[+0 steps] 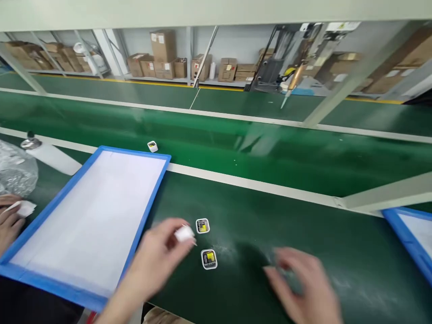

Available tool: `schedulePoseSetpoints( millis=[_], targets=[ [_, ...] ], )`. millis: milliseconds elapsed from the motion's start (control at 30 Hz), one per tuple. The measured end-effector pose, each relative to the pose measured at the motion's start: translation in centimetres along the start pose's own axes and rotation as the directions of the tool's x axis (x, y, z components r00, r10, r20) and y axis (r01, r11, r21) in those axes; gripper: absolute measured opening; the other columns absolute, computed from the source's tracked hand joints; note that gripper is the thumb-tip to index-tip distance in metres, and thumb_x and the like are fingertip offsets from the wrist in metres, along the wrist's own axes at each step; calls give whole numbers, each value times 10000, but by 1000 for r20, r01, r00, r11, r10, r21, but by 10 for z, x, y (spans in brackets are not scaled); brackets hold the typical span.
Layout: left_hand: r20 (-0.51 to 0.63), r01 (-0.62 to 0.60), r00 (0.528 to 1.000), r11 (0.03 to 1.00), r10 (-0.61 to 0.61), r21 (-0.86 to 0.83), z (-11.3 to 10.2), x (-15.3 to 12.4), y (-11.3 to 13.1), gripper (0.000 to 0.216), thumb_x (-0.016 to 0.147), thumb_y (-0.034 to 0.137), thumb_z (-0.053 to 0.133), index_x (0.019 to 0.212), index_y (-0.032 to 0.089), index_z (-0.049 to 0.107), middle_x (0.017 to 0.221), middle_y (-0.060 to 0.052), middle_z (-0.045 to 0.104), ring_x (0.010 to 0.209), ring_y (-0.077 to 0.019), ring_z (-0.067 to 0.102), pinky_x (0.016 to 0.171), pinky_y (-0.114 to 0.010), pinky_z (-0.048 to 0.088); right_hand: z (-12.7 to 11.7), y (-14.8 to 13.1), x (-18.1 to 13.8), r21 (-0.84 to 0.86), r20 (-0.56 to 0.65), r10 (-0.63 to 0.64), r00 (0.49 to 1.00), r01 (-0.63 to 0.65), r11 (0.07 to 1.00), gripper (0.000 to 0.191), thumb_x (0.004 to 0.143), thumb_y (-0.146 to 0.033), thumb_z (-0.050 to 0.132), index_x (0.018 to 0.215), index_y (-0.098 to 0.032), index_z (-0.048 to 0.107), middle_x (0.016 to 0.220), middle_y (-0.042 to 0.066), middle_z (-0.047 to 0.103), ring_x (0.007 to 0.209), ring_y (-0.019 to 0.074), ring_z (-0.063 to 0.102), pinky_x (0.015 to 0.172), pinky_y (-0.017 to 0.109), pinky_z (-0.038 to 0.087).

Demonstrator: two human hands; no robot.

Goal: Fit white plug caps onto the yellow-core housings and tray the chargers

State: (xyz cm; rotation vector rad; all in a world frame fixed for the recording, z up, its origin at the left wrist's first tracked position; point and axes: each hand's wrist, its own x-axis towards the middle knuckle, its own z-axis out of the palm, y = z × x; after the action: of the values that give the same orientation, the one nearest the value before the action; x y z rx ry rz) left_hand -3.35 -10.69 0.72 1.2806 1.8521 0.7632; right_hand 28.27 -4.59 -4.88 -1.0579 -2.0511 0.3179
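Note:
My left hand (162,252) is closed, with thumb and fingers pinching a small white plastic piece (184,233); a thin point sticks out near the thumb tip. Just right of it, two small square white cases (203,226) with black and yellow parts inside lie on the green table (236,288). The nearer case (209,259) sits lower. My right hand (303,283) hovers over the table farther right, blurred by motion. Its thumb and fingers are apart, and I see nothing between them.
A blue-rimmed tray (153,198) with a white base lies left; another tray (410,245) is at the right edge. One more white case (152,146) stands on the green belt (216,144). A white bottle (54,157), plastic bag (16,168) and another person's hand (10,222) are far left.

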Motion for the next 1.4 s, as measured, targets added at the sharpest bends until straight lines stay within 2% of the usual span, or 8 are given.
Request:
schedulePoseSetpoints(
  millis=[100,233,367,433,567,767,900,1400],
  targets=[
    [242,-69,966,992,93,-108,63,-21,42,359,957,433,532,1262,268,626,953,-14,736,764,-145,667,682,-229,523,10,-25,15,53,157,-334,929,330,942,187,994,-216,601,1159,-229,689,953,98,689,784,201,677,658,305,571],
    [344,-137,927,989,148,-54,75,-32,46,491,1044,450,378,1508,294,414,1175,-65,723,962,-199,707,824,-301,566,23,-37,21,107,107,-377,920,366,924,152,1018,-154,534,1121,-208,632,888,84,674,751,189,665,652,292,542],
    [183,-281,946,958,266,60,49,-8,14,513,1055,452,407,1533,267,390,1396,-102,601,1240,-230,608,1070,-388,512,24,-31,16,204,168,-67,984,32,978,25,1020,-247,600,1018,-229,617,818,24,675,639,146,634,570,245,501],
    [124,-323,944,933,306,158,42,11,-2,480,1057,398,409,1515,255,420,1453,-111,532,1322,-256,535,1123,-439,468,27,-30,18,219,228,137,964,-188,957,98,1021,-304,602,960,-231,624,771,5,646,581,135,601,510,236,468],
    [228,-249,952,952,206,180,53,36,-8,273,1031,360,480,1268,263,571,1231,-50,612,1083,-206,640,913,-333,531,38,-36,35,216,354,229,907,-317,924,157,1029,-368,585,983,-231,647,810,18,649,615,146,603,522,246,471],
    [198,-106,979,947,46,304,80,36,12,132,947,310,584,940,213,495,935,-20,674,850,-217,655,648,-264,358,55,-43,57,76,432,10,902,-47,996,164,1075,-301,500,1034,-234,644,891,43,659,702,160,615,625,274,489],
    [294,-110,954,982,61,154,69,42,7,184,890,304,672,901,224,507,918,16,665,786,-171,617,625,-246,316,58,-37,65,-3,515,-125,848,148,989,234,1100,-258,420,1034,-215,640,881,49,644,728,162,615,677,282,501],
    [314,-161,940,985,134,62,64,52,-7,79,904,213,645,883,231,571,865,45,618,707,-104,561,613,-241,291,52,-42,72,-111,597,-162,786,281,953,165,1069,-167,467,988,-200,606,797,38,610,678,178,526,618,318,403]
  ],
)
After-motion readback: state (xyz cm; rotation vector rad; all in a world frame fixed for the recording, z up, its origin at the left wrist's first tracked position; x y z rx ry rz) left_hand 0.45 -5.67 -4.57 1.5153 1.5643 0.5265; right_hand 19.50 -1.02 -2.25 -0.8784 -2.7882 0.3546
